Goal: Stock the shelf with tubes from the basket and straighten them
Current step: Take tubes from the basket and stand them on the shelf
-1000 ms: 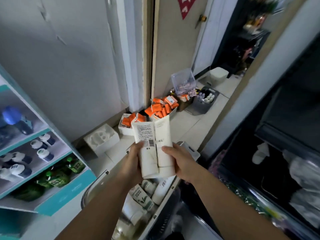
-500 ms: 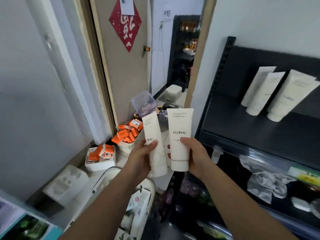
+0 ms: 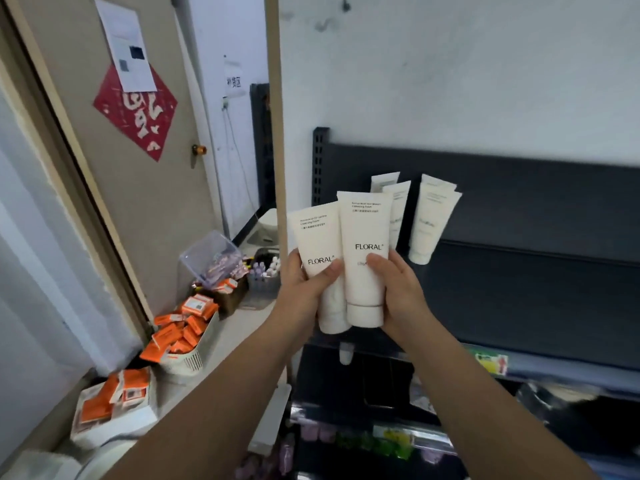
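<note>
2 white FLORAL tubes are held up side by side, caps down, in front of the left end of the dark shelf (image 3: 519,292). The left tube (image 3: 317,244) is gripped by the left hand (image 3: 304,289), with the thumb laid across its front. The right tube (image 3: 363,230) is gripped by the right hand (image 3: 401,296), with the thumb pressed on its label. The 2 tubes touch along their long edges, the right one slightly overlapping the left, and the hands are kept close together with only the tubes between them. Neither tube has yet been set on the shelf.

Stocked tubes (image 3: 431,223) are seen near the shelf's left rear corner, caps down, leaned on the back panel, tilted and partly overlapping.

The likeliest fault is judged to be a knock: if the held pair is pushed in too near the leaning row, the row could be toppled sideways, since each tube is balanced on a narrow cap. If both are released at once, 1 could be let go before its top is rested on the back panel, and it could fall forward over the front edge. The smooth plastic could also be let slip if a thumb is eased early. The perforated upright (image 3: 320,161) at the left edge could be caught by the left tube
</note>
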